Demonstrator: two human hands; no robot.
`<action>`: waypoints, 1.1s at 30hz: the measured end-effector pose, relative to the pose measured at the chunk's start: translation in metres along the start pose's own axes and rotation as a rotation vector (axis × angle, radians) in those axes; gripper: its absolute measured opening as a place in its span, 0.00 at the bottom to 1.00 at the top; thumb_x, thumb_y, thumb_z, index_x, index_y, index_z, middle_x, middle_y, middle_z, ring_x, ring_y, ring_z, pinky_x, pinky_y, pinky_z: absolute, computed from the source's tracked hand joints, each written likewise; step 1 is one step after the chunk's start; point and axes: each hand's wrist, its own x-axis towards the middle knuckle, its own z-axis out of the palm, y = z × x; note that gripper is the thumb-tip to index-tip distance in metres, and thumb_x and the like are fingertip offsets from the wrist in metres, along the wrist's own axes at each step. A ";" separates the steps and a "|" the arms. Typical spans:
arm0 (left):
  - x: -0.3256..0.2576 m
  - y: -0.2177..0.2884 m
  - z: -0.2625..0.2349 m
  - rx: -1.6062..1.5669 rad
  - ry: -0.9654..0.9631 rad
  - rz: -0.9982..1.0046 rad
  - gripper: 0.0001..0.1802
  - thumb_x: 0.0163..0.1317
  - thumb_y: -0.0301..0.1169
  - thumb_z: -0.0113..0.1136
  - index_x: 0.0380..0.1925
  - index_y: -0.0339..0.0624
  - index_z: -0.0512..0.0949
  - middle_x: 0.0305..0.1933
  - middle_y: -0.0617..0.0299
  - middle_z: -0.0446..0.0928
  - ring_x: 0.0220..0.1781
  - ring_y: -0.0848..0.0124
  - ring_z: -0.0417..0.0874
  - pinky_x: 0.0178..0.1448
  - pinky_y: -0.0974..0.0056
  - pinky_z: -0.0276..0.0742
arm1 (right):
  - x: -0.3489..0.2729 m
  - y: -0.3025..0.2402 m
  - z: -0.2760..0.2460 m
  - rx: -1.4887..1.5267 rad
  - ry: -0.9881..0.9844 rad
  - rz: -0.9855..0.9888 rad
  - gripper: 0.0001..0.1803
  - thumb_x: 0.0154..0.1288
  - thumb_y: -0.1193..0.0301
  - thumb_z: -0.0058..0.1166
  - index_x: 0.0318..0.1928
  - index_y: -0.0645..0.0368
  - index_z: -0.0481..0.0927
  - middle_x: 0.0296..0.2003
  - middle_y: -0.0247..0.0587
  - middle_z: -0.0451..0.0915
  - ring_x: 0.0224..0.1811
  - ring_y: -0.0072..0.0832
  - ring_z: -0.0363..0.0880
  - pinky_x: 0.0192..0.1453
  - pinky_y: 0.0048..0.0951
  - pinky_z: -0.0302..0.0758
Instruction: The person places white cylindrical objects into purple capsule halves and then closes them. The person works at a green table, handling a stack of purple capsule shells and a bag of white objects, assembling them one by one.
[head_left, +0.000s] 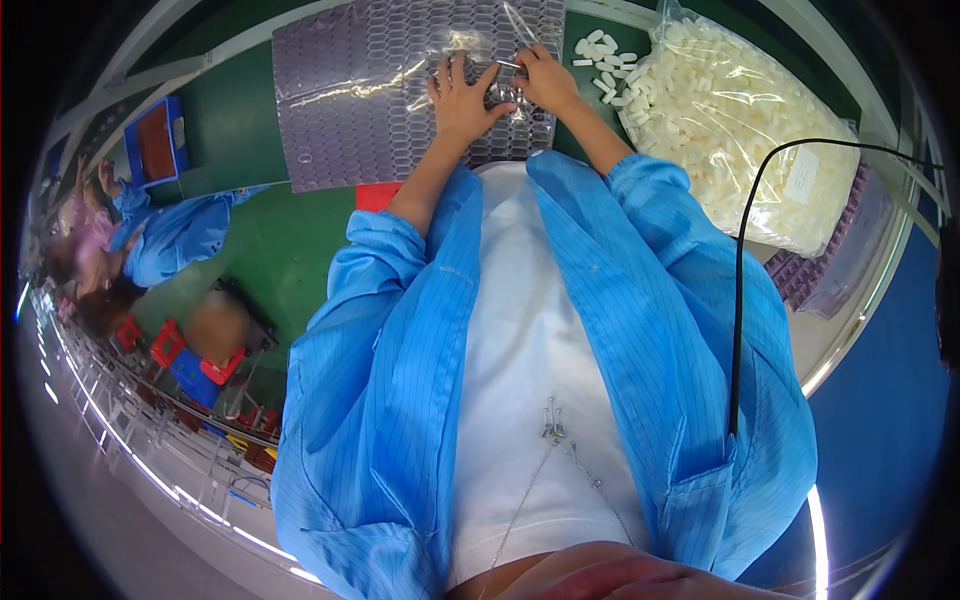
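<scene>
A clear plastic tray (345,110) with rows of small elongated pockets lies on the green table ahead of me. My left hand (464,108) rests on it, palm down, its fingers stretched and apart. Just to its right, my right hand (545,82) bends over the tray with its fingers drawn together at the pockets. A small thin bright piece (509,65) shows between the two hands; whether the right fingers grip it is too small to tell. Several short white plugs (600,50) lie loose to the right of the tray.
Right of the tray, a large clear bag (745,120) bulges with white plugs. Beneath it sit stacked purplish trays (825,245). A black cable (740,300) hangs along my right side. Far left are a blue bin (157,142) and a person in blue (185,235).
</scene>
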 end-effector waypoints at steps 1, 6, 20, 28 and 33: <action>0.007 0.001 -0.002 -0.011 -0.020 0.028 0.35 0.48 0.61 0.62 0.58 0.69 0.71 0.67 0.47 0.55 0.69 0.46 0.51 0.65 0.38 0.51 | -0.003 -0.002 -0.007 0.094 0.046 0.113 0.15 0.58 0.61 0.58 0.41 0.56 0.77 0.40 0.43 0.77 0.40 0.45 0.80 0.43 0.43 0.76; 0.097 -0.006 0.034 -0.273 0.117 0.082 0.26 0.55 0.53 0.58 0.51 0.54 0.76 0.63 0.48 0.62 0.65 0.49 0.62 0.61 0.45 0.65 | -0.010 0.031 -0.022 0.224 0.198 0.475 0.20 0.65 0.57 0.47 0.34 0.64 0.80 0.30 0.56 0.81 0.37 0.51 0.80 0.44 0.45 0.74; 0.209 0.004 0.027 -0.051 -0.241 -0.054 0.18 0.58 0.46 0.57 0.47 0.57 0.78 0.49 0.59 0.77 0.54 0.59 0.76 0.59 0.50 0.69 | 0.074 0.009 -0.088 -0.199 -0.088 0.457 0.15 0.59 0.64 0.46 0.44 0.51 0.82 0.42 0.47 0.82 0.46 0.43 0.81 0.49 0.43 0.76; 0.197 0.008 0.014 -0.015 -0.103 -0.020 0.18 0.55 0.39 0.57 0.46 0.47 0.76 0.47 0.52 0.78 0.53 0.55 0.77 0.55 0.51 0.71 | 0.148 0.005 -0.068 -0.521 -0.324 0.257 0.15 0.66 0.60 0.46 0.43 0.51 0.84 0.46 0.42 0.82 0.48 0.36 0.81 0.45 0.36 0.77; 0.198 0.003 0.037 -0.013 -0.073 0.007 0.19 0.56 0.36 0.57 0.49 0.48 0.74 0.52 0.51 0.73 0.55 0.52 0.73 0.57 0.50 0.70 | 0.149 0.030 -0.040 -0.594 -0.312 0.217 0.16 0.67 0.60 0.44 0.38 0.53 0.84 0.40 0.39 0.83 0.43 0.32 0.82 0.42 0.37 0.77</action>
